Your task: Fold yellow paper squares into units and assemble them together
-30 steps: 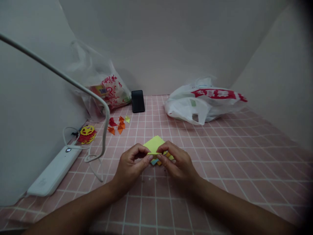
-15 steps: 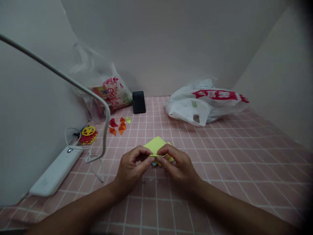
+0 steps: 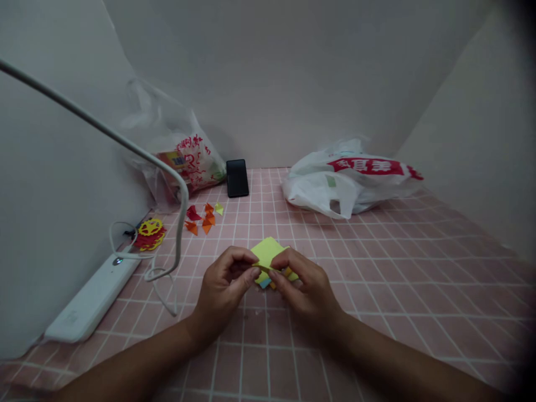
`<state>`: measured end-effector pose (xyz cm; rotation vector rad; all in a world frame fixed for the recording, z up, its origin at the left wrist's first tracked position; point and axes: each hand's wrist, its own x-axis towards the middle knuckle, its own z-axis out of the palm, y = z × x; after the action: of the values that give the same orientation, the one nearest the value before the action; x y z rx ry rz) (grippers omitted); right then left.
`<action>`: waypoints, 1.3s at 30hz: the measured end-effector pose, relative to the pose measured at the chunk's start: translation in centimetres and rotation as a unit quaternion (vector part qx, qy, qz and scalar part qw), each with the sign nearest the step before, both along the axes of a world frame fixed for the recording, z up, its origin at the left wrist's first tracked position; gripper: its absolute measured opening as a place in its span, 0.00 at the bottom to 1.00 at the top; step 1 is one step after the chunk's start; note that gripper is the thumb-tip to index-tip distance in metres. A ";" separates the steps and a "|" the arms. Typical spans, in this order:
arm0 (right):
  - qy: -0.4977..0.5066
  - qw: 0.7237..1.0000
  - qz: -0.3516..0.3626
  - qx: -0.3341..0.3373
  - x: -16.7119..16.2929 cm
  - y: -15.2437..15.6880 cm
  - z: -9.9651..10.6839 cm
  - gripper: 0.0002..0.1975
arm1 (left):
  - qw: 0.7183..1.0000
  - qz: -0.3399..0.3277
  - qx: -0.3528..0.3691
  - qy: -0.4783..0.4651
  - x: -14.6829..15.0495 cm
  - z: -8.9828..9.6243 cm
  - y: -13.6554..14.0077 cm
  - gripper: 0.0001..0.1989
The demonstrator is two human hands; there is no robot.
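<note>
Between my two hands is a small piece of folded yellow paper (image 3: 263,268). My left hand (image 3: 228,282) pinches its left end between thumb and index finger. The right end is pinched the same way by my right hand (image 3: 307,282). Just beneath and behind it lies a stack of paper squares (image 3: 270,249), yellow on top, with blue and orange edges peeking out below. My fingers cover part of both the folded piece and the stack.
Several small folded paper pieces (image 3: 208,218) in red, orange and yellow lie ahead to the left. Behind them are a black phone (image 3: 237,178) and a plastic bag (image 3: 196,162). A white plastic bag (image 3: 352,178) lies back right. At left are yellow-red cutouts (image 3: 149,234), a power strip (image 3: 94,298) and a bent white rod (image 3: 183,223).
My hands have drawn slightly apart, and the folded yellow paper now tilts, showing more of its face. More of the blue edge under the stack shows. The view has shifted slightly.
</note>
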<state>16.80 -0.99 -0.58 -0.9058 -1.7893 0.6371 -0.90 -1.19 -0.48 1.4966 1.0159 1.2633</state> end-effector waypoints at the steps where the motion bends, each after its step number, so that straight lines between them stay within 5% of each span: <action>1: -0.007 0.999 -0.019 0.029 0.0 0.0 0.0 0.06 | 1.000 0.005 0.002 0.000 0.0 0.1 0.0 0.03; 7: -0.070 0.981 -0.040 0.175 -0.2 -0.4 -0.1 0.07 | 0.997 -0.041 -0.070 -0.020 0.3 0.4 -0.4 0.02; 19: -0.095 0.969 0.001 0.228 -0.6 -0.4 -0.3 0.08 | 0.996 -0.014 -0.081 -0.032 0.1 0.8 -0.5 0.03; 31: -0.041 0.995 -0.015 0.085 0.0 0.0 -0.1 0.10 | 0.984 -0.029 -0.002 0.178 0.0 0.7 0.3 0.03; 34: -0.037 0.999 0.017 -0.021 0.2 0.3 0.2 0.04 | 0.972 -0.037 0.031 0.228 -0.2 0.9 0.3 0.03; 39: 0.072 0.978 0.049 -0.189 0.0 0.2 0.6 0.03 | 0.988 -0.010 0.025 0.152 -0.1 0.9 0.1 0.01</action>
<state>16.76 -0.83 0.05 -0.9976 -1.6166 1.1053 -1.01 -1.08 0.45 1.7708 1.1674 1.0727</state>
